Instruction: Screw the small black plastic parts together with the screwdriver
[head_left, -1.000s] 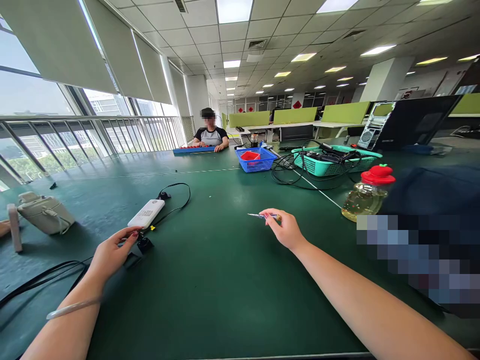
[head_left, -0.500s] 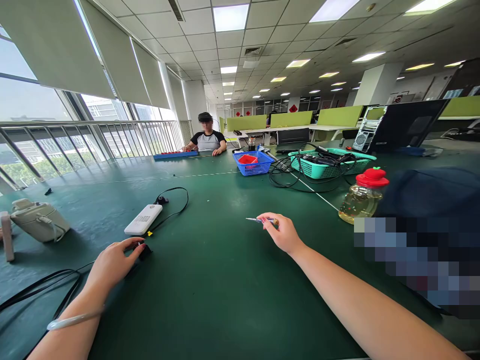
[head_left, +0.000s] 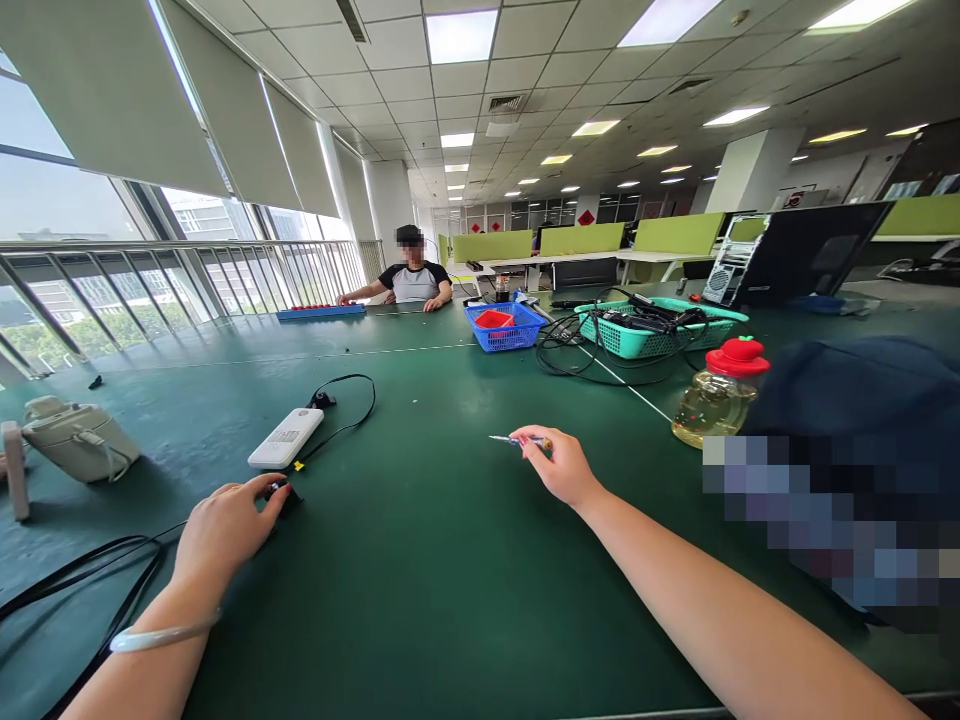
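My left hand (head_left: 229, 525) rests low over the table at the left, thumb and fingers closed on a small black object (head_left: 289, 499) at the end of a black cable, mostly hidden by the fingers. Just beyond it lies a white power bank (head_left: 287, 438) with a short black cable (head_left: 373, 398). In front of me on the right, my right hand (head_left: 559, 462) pinches a slim pointed tool (head_left: 504, 438) with a silvery tip aimed left and a yellowish end. Whether it is a screwdriver or a pen cannot be made out.
Black cables (head_left: 112, 565) and a pale bag-like case (head_left: 79, 438) lie left. A blue basket (head_left: 504, 338), a green basket (head_left: 637, 342) of cables and a red-lidded bottle (head_left: 716, 400) stand right. Nearby is a dark cap (head_left: 862, 400). Opposite, a person (head_left: 420, 282) sits by a blue tray (head_left: 322, 313).
The person opposite has slid the blue tray to the left. My left wrist has shifted slightly; both of my hands keep their hold.
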